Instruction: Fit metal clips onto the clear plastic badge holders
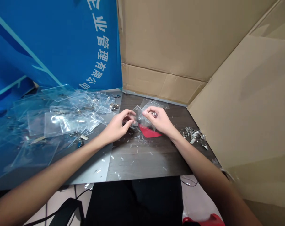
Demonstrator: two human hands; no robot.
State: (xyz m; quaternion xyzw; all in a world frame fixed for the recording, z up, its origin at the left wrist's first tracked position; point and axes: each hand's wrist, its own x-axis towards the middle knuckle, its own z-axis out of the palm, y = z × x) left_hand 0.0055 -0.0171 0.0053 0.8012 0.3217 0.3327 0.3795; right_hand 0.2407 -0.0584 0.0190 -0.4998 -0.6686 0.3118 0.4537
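Observation:
My right hand [159, 121] has its thumb and index finger pinched on a clear plastic badge holder [139, 113]. A small shiny metal piece shows by its curled fingers, too small to make out fully. Just left of the holder is my left hand [121, 124], its fingers bent and its thumb apart from them, with nothing visible gripped. Under the hands a red piece [150, 131] lies flat on the dark table, with tiny clear plastic strips [140, 139] scattered around it. More clear holders [154, 103] lie just behind my right hand.
A wide heap of clear badge holders [69, 121] with metal clips covers the table's left side. Loose metal clips [194, 135] are piled near the right edge. Cardboard walls [166, 40] stand behind and to the right, and a blue printed panel [62, 37] at back left.

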